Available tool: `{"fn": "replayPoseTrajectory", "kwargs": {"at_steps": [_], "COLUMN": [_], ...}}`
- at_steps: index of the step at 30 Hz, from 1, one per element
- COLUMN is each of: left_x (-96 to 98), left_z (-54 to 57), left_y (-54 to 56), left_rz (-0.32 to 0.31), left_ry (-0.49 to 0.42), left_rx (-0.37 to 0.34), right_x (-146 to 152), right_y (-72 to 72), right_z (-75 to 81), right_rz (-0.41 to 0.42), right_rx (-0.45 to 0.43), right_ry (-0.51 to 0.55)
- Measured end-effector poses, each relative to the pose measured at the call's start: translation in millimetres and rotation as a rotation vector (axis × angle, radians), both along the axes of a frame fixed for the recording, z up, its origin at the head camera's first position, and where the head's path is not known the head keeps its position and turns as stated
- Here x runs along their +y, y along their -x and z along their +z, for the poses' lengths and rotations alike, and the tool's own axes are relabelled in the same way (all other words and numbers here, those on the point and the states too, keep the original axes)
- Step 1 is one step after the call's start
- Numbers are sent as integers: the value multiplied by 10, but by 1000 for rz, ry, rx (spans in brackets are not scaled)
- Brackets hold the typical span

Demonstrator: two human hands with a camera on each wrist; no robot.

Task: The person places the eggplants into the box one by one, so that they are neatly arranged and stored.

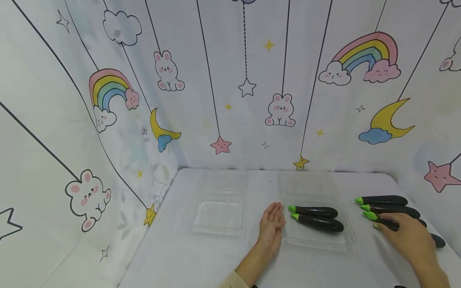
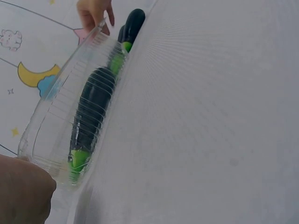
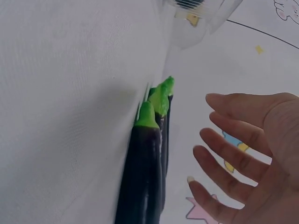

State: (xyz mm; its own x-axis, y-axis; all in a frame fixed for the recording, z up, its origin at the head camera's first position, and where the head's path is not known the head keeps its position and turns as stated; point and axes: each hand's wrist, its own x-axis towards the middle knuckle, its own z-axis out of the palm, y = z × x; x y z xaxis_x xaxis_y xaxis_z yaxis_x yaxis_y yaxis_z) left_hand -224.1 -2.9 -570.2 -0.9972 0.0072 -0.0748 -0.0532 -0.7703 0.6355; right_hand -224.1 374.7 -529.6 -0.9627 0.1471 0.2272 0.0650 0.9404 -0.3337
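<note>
Two dark eggplants with green stems, an upper one (image 1: 317,212) and a lower one (image 1: 321,224), lie side by side in the right clear plastic container (image 1: 317,243). My left hand (image 1: 271,228) touches this container's left side with its fingers extended. Several more eggplants (image 1: 383,200) lie in a row on the table at the right. Over the nearer ones is my right hand (image 1: 408,240), hiding part of them. In the right wrist view the right hand (image 3: 247,158) has its fingers spread, apart from the eggplants (image 3: 140,172).
A second clear container (image 1: 217,232) stands on the left of the white table (image 1: 187,260), its lid (image 1: 225,180) folded back. The right container's lid (image 1: 306,184) also lies back. A cloth (image 1: 230,60) printed with rainbows, bunnies and stars hangs behind.
</note>
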Motion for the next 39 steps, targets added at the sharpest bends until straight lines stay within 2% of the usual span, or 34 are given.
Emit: {"fn": "replayPoseTrajectory", "kwargs": {"at_steps": [5,9,17,26,39], "left_x": [0,-1,-1,4,10], "left_z": [0,-5,-19,-19,-7], "left_y": [-4,-7,-7,-2,3], "left_rz": [-1,0,6,6,14], "left_ry": [4,2,-2,-4,-4], "left_rx": [9,12,15,18,-3], "right_x": [69,130,240,386,442], "right_y": [-2,6,-26,-46,-87], "right_z": [-1,-38,-110,-187,-224], "right_rz": [2,-28,-54,-74,-85], "right_rx": [-9,-22,30,9,-9], "right_ry": [0,-2,-14,0,-47]}}
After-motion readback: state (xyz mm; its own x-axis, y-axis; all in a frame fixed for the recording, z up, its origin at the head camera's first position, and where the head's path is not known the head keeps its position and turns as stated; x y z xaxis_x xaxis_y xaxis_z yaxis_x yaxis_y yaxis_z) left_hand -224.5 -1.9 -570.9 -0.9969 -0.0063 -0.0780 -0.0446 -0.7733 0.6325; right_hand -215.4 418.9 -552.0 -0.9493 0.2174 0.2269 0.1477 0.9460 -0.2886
